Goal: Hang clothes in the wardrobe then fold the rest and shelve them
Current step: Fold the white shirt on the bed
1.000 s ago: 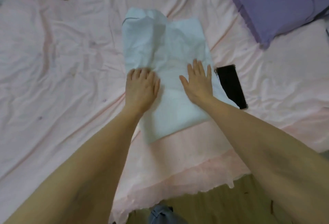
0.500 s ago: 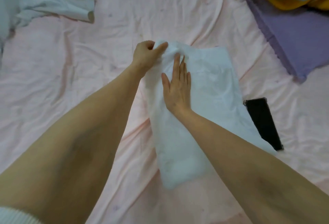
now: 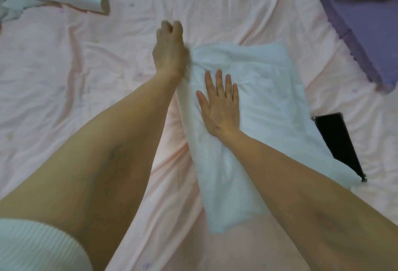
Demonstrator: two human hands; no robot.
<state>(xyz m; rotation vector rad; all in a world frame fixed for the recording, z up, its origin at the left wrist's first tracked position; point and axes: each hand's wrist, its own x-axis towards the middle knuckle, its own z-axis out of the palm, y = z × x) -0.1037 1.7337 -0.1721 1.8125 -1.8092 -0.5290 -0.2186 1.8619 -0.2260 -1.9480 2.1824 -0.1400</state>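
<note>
The right hand (image 3: 220, 107) lies flat with straight, slightly spread fingers (image 3: 219, 81) pressing on a soft, pale blue folded garment (image 3: 258, 102) on the wrinkly pink bed sheet (image 3: 107, 59). The left hand (image 3: 169, 51) is blurry at the garment's far left corner, fingers curled, but whether it's pinching fabric is hard to tell. A flat black phone (image 3: 336, 141) sits right of the pressing fingers, just beside the garment.

Matt white cloth garment (image 3: 258, 89), wrinkled pink cotton-like bedsheet (image 3: 129, 33), glossy black phone (image 3: 336, 141)
</note>
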